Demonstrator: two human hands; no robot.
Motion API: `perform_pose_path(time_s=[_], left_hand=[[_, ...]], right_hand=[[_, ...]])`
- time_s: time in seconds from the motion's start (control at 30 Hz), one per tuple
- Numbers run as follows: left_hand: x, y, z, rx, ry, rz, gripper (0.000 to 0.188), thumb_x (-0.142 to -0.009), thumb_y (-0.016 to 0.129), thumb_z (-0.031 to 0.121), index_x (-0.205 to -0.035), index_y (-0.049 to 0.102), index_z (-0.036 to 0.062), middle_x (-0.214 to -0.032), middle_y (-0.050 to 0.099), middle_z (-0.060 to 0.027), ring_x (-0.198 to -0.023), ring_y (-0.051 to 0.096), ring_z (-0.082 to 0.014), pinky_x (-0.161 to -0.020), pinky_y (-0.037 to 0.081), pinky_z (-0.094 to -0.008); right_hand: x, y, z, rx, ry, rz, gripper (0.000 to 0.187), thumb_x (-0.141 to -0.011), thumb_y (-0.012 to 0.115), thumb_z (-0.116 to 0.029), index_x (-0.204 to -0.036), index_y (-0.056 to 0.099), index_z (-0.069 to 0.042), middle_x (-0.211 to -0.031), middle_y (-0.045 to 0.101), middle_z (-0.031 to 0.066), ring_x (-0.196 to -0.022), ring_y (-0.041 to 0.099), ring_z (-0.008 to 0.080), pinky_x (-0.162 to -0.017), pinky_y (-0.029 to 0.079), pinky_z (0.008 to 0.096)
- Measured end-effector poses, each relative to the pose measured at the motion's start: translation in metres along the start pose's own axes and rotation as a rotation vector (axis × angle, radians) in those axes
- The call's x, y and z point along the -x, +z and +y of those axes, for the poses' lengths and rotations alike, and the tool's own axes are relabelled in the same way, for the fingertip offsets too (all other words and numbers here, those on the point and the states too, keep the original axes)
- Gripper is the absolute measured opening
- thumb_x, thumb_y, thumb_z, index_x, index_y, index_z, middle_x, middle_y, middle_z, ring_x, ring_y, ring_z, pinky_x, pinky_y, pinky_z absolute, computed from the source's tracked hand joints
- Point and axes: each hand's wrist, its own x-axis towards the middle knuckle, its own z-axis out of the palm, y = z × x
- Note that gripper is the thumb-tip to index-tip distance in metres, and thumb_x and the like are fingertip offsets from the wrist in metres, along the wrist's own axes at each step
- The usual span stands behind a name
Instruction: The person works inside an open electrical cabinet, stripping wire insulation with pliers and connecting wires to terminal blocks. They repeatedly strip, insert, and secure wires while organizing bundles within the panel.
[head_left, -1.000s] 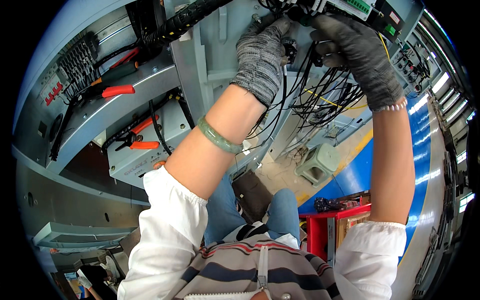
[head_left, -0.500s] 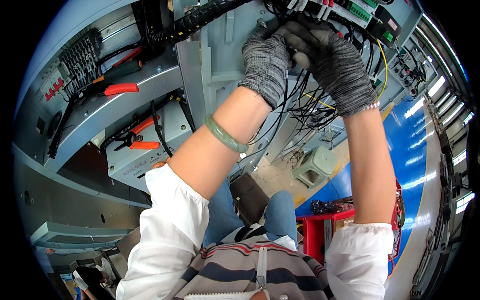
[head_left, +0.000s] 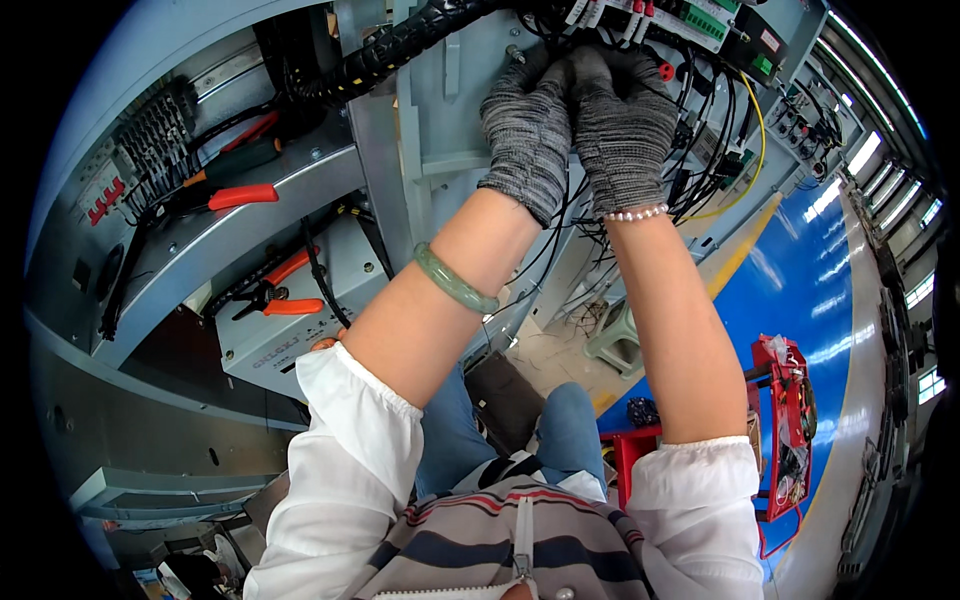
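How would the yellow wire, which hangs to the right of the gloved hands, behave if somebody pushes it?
The yellow wire would probably bend easily, because it looks thin. It may also spring back a little, since it holds a smooth, wide bow. It might snag on the black wires, which hang loosely close by.

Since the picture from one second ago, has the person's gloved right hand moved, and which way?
Yes, leftward: the right hand was below the green terminal strip, and is now below and left of it, close beside the left hand.
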Motion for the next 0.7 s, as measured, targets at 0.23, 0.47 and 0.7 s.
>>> perform_pose_path(time_s=[0.23, 0.47, 0.7], left_hand=[[0.003, 0.004, 0.007, 0.031, -0.008, 0.000, 0.025, -0.085, 0.057, 0.014, -0.105, 0.058, -0.0007, -0.098, 0.062, -0.0106, -0.082, 0.056, -0.0164, -0.074, 0.046, -0.0277], [-0.001, 0.002, 0.004, -0.048, 0.072, -0.007, 0.029, -0.086, 0.056, 0.018, -0.106, 0.058, -0.0021, -0.098, 0.061, -0.0112, -0.083, 0.056, -0.0173, -0.076, 0.046, -0.0290], [0.005, 0.004, 0.006, 0.121, -0.026, -0.004, 0.030, -0.085, 0.058, 0.016, -0.111, 0.056, -0.0009, -0.100, 0.061, -0.0105, -0.083, 0.056, -0.0170, -0.077, 0.046, -0.0277]], right_hand=[[-0.001, 0.001, 0.002, 0.087, -0.095, 0.092, 0.024, -0.079, 0.064, -0.022, -0.082, 0.057, 0.001, -0.072, 0.062, 0.0139, -0.065, 0.059, 0.0210, -0.065, 0.047, 0.0322], [-0.002, 0.002, 0.002, 0.112, -0.183, 0.045, 0.018, -0.082, 0.060, -0.015, -0.084, 0.052, 0.001, -0.074, 0.061, 0.0137, -0.068, 0.060, 0.0204, -0.066, 0.047, 0.0311], [0.005, 0.001, -0.016, -0.084, -0.022, 0.012, 0.015, -0.087, 0.055, -0.013, -0.089, 0.049, 0.002, -0.078, 0.063, 0.0119, -0.071, 0.059, 0.0134, -0.067, 0.047, 0.0262]])
